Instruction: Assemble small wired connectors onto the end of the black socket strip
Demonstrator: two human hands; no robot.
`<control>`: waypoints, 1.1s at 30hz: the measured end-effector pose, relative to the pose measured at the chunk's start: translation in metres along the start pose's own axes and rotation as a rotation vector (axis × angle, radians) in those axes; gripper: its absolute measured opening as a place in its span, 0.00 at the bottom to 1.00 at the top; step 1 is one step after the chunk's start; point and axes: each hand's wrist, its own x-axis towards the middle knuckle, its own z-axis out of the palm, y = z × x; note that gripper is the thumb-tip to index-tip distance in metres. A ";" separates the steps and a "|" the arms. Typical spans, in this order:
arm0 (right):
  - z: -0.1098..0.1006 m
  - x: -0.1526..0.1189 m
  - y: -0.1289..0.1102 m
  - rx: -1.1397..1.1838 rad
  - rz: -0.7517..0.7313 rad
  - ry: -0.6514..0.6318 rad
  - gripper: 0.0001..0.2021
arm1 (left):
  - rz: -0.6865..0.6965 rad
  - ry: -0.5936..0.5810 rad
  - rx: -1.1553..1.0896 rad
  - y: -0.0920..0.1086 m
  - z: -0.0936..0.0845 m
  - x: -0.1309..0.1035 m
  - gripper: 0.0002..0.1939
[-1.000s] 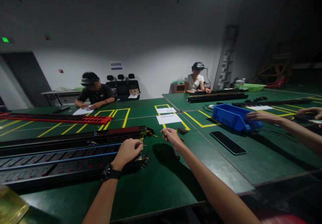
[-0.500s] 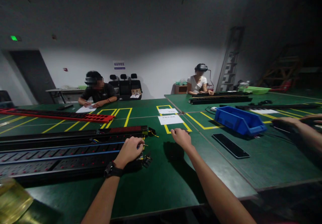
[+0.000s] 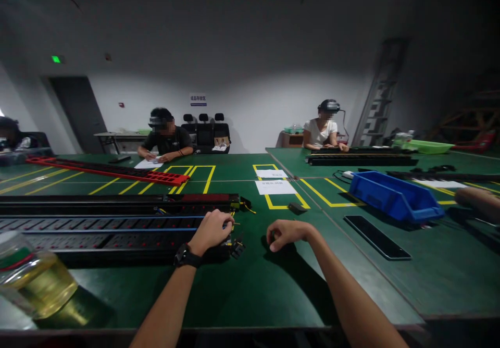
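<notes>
My left hand (image 3: 214,231), with a black watch on its wrist, rests on the right end of a long black panel (image 3: 128,243) with red-dotted segments and blue edge strips. Its fingers are closed, and a thin pale piece (image 3: 236,223) pokes out at the fingertips, too small to name. Short wires and a black connector (image 3: 237,248) stick out at the panel's end. Right of it, my right hand (image 3: 288,233) hovers over the green table with curled fingers; nothing shows in them. A small dark object (image 3: 297,207) lies just beyond that hand.
On the right are a blue bin (image 3: 394,197) and a phone (image 3: 377,237). White papers (image 3: 275,187) lie ahead. A bottle of yellow liquid (image 3: 42,280) stands near left. A red frame (image 3: 172,178) lies beyond the panel. Co-workers sit across; another person's hand (image 3: 476,202) is at far right.
My right hand has drawn back toward me, leaving the small dark object on the table. My left hand stays at the panel's end. The view has turned left, showing more of the bottle.
</notes>
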 end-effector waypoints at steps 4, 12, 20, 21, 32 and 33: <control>0.006 0.009 0.006 -0.013 0.032 0.043 0.09 | -0.012 0.003 -0.015 0.003 -0.001 -0.002 0.13; 0.027 0.041 0.016 -0.246 -0.030 0.691 0.10 | -0.004 0.003 -0.005 0.004 -0.001 -0.002 0.14; 0.034 0.044 0.002 -0.146 -0.224 0.646 0.11 | -0.020 -0.005 0.013 0.005 -0.003 0.000 0.13; 0.034 0.045 0.002 -0.133 -0.242 0.641 0.12 | -0.019 -0.005 0.013 0.005 -0.002 0.000 0.13; 0.033 0.041 0.004 -0.238 -0.064 0.757 0.18 | 0.002 0.002 0.018 0.001 0.000 0.001 0.14; 0.033 0.042 0.004 -0.247 -0.039 0.743 0.19 | 0.002 0.004 0.018 0.001 0.000 0.001 0.14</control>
